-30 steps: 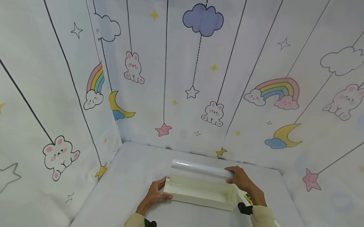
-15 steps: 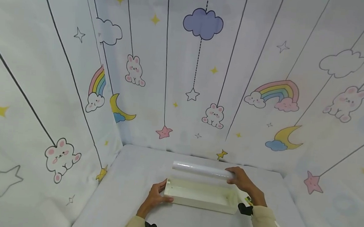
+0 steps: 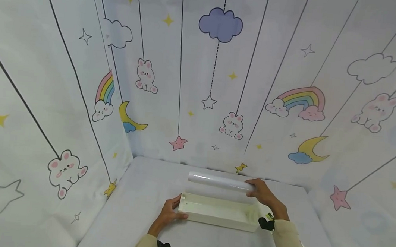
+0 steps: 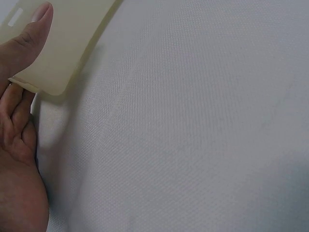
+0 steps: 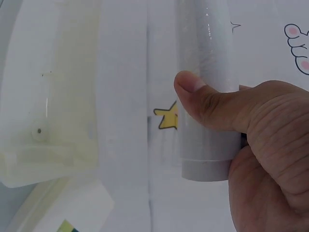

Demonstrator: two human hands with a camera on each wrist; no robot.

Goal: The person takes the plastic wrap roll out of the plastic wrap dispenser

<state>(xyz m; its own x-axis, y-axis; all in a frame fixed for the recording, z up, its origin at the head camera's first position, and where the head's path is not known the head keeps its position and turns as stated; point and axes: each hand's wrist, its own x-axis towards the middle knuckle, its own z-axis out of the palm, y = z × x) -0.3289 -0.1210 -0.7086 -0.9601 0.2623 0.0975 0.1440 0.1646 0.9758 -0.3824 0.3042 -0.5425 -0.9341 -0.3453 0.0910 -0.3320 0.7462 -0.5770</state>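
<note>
A long, shiny roll of clear plastic film point(image 3: 215, 181) is held near its right end by my right hand point(image 3: 264, 196). In the right wrist view the thumb lies across the film roll point(image 5: 205, 140), and the other fingers go behind it. A cream-coloured, open-topped long box point(image 3: 218, 214) sits on the table just nearer than the roll. My left hand point(image 3: 169, 213) grips the box's left end. The thumb is on its front wall and the fingers go behind the end, as the left wrist view shows at the box corner point(image 4: 58, 63).
The table point(image 3: 130, 205) has a white cloth cover. At the right, a pale flat piece with a green and yellow label point(image 3: 269, 216) lies partly under the right forearm. White curtains point(image 3: 201, 64) printed with cartoon figures stand behind and on both sides.
Over the last half second the far end of the film roll has risen slightly in the head view. Both hands keep their holds, and the box has stayed almost in place.
</note>
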